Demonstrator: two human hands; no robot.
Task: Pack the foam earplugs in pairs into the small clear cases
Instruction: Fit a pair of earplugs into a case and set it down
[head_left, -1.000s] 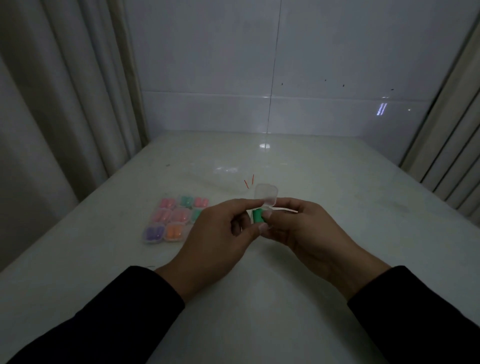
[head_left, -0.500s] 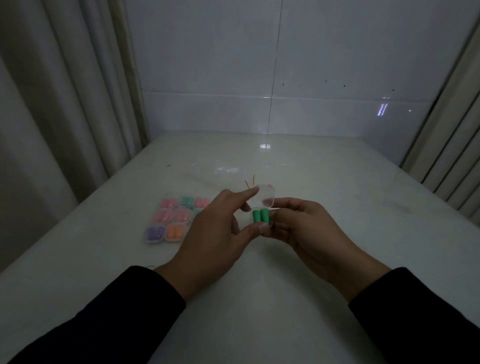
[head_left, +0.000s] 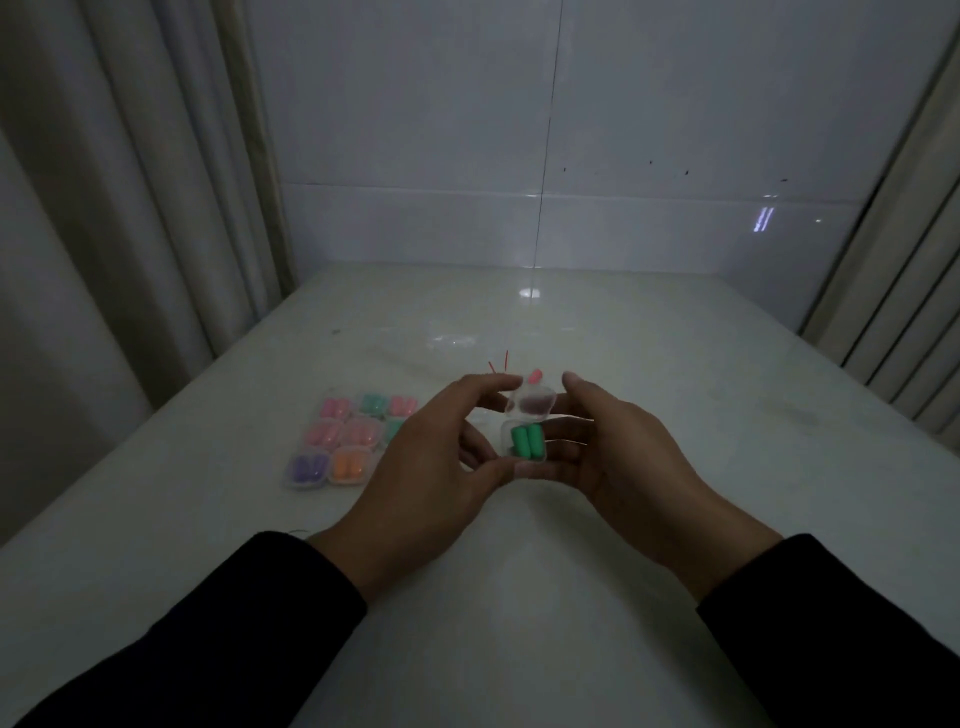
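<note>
Together, our left hand (head_left: 421, 467) and right hand (head_left: 618, 457) pinch a small clear case (head_left: 524, 431) above the white table (head_left: 675, 364), its lid tilted open at twelve o'clock over two green earplugs (head_left: 524, 441). At nine o'clock of our left hand lie the filled cases (head_left: 345, 441), touching in rows. A loose pink earplug (head_left: 535, 375) shows beyond the lid.

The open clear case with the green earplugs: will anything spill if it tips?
Probably. The clear case has its lid up, so the green earplugs look loose and could drop out. Thin plastic likely flexes. The left hand and right hand steady it.
</note>
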